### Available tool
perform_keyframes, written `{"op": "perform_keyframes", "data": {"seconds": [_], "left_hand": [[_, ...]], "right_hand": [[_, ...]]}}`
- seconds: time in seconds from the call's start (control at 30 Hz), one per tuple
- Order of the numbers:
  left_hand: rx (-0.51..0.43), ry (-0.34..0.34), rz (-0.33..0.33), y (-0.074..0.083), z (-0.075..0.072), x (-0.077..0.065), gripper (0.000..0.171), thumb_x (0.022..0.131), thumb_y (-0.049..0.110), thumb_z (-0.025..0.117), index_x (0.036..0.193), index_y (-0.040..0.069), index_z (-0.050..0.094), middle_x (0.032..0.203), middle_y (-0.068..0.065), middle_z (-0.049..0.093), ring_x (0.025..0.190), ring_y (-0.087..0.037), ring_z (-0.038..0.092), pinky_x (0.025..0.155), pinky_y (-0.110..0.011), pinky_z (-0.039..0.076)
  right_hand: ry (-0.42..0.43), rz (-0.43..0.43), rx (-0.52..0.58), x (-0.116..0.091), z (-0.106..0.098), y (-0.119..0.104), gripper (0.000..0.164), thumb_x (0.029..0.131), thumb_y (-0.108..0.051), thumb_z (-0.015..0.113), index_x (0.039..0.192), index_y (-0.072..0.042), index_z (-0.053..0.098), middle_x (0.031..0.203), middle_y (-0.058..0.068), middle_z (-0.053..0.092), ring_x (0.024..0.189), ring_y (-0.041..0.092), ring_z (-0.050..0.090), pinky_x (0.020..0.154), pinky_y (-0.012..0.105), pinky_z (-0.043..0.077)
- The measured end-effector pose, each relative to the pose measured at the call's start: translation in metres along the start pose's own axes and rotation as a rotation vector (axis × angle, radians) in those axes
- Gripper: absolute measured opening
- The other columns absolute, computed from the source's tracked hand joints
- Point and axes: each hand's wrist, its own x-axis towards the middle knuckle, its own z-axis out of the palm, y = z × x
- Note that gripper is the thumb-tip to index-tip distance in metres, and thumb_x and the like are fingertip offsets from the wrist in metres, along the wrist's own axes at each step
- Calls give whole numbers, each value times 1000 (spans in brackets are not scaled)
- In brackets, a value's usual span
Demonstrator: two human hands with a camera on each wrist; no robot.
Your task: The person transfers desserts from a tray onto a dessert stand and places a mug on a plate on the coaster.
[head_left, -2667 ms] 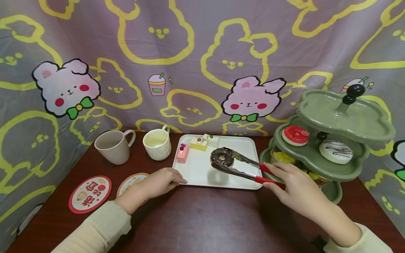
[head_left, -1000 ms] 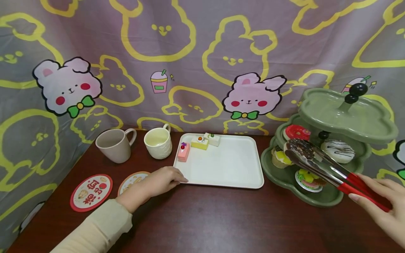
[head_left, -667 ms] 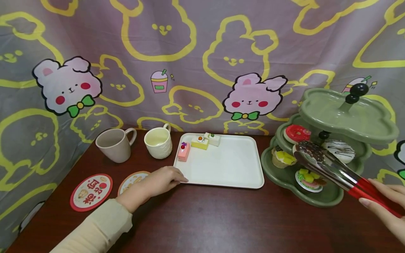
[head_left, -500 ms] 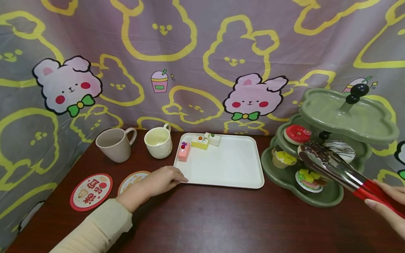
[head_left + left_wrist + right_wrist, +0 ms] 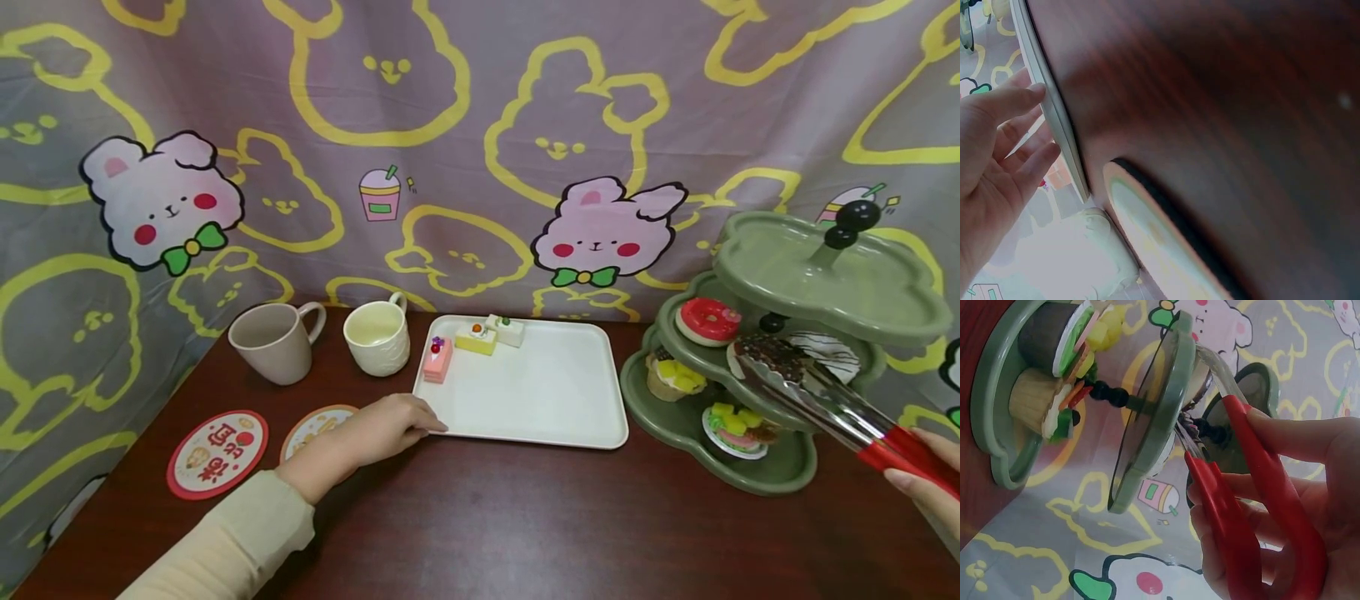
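Note:
My right hand (image 5: pixel 933 483) grips red-handled metal tongs (image 5: pixel 840 408), whose tips clasp a chocolate donut with sprinkles (image 5: pixel 772 357). The donut is over the front of the middle tier of a green three-tier stand (image 5: pixel 828 283), between a red-iced donut (image 5: pixel 708 321) and a white donut with dark stripes (image 5: pixel 828 354), which it partly hides. I cannot tell whether it touches the tier. At its front left corner, my left hand (image 5: pixel 386 432) holds the rim of a white tray (image 5: pixel 540 392); in the left wrist view the thumb meets the rim.
Cakes, pink (image 5: pixel 437 364), yellow (image 5: pixel 475 339) and white (image 5: pixel 506 331), sit on the tray. A grey mug (image 5: pixel 272 343), a cream cup (image 5: pixel 377 339) and two coasters, one red-rimmed (image 5: pixel 217 455), stand left. A cupcake (image 5: pixel 673 379) and a topped pastry (image 5: pixel 735 432) occupy the stand's lowest tier.
The tongs have carried the chocolate donut from above the tray rightward to the stand's middle tier, creeping further right over the last second. My left hand has stayed at the tray corner.

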Motion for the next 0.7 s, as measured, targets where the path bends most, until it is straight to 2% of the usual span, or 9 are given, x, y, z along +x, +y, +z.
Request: {"op": "perform_keyframes", "data": {"seconds": [0.03, 0.07, 0.1, 0.13, 0.2, 0.27, 0.37, 0.57, 0.7], "left_hand": [[1, 1, 1, 0, -1, 0, 25, 86, -10, 72, 104, 4, 80, 95, -3, 75, 92, -17, 69, 84, -31, 57], [1, 1, 3, 0, -1, 0, 25, 85, -10, 72, 104, 4, 80, 95, -3, 75, 92, -17, 69, 84, -31, 57], [2, 1, 5, 0, -1, 0, 25, 85, -10, 72, 104, 4, 80, 95, -3, 75, 92, -17, 69, 84, -31, 57], [2, 1, 6, 0, -1, 1, 25, 85, -10, 72, 104, 4, 80, 95, -3, 75, 92, -17, 69, 84, -31, 57], [0, 0, 3, 1, -2, 1, 25, 85, -10, 72, 104, 4, 80, 95, -3, 75, 92, -17, 69, 84, -31, 57], [-1, 1, 0, 0, -1, 1, 24, 85, -10, 72, 104, 4, 80, 95, -4, 75, 92, -18, 69, 85, -31, 57], [0, 5, 9, 0, -1, 2, 24, 85, -10, 72, 104, 3, 80, 95, -4, 75, 92, -18, 69, 84, -31, 57], [-1, 4, 6, 2, -2, 2, 24, 86, -10, 72, 104, 3, 80, 95, -4, 75, 92, -18, 69, 84, -31, 57], [3, -1, 5, 2, -3, 2, 24, 86, -10, 72, 104, 4, 80, 95, -3, 75, 92, -17, 69, 84, -30, 57]], "right_hand": [[2, 0, 10, 1, 3, 10, 57, 96, -18, 68, 146, 4, 51, 135, 15, 59, 89, -21, 34, 63, 3, 24], [-5, 4, -2, 2, 4, 17, 58, 97, -21, 68, 147, 3, 49, 136, 19, 58, 88, -21, 32, 63, 3, 23], [8, 0, 25, 2, 7, 25, 58, 97, -19, 68, 148, 2, 49, 141, 1, 58, 87, -26, 21, 65, 1, 22], [-6, 9, 4, 3, 6, 26, 60, 98, -23, 67, 144, 10, 48, 139, 17, 57, 86, -25, 19, 64, 3, 22], [-7, 15, -30, 5, 8, 33, 62, 99, -28, 67, 145, 9, 48, 141, 16, 57, 90, -13, 37, 63, 7, 23], [-30, 40, -92, 7, 9, 37, 67, 100, -34, 66, 145, 11, 45, 135, 32, 53, 95, 12, 53, 62, 14, 27], [-46, 61, -156, 10, 12, 51, 70, 100, -38, 65, 147, 10, 43, 130, 42, 47, 99, 54, 47, 61, 18, 26], [-54, 79, -190, 15, 21, 91, 80, 95, -37, 73, 154, 2, 38, 143, 40, 41, 106, 56, 45, 62, 19, 23], [-28, 54, -151, 14, 20, 83, 74, 94, -32, 74, 152, 2, 42, 141, 40, 44, 106, 42, 49, 63, 17, 23]]}}
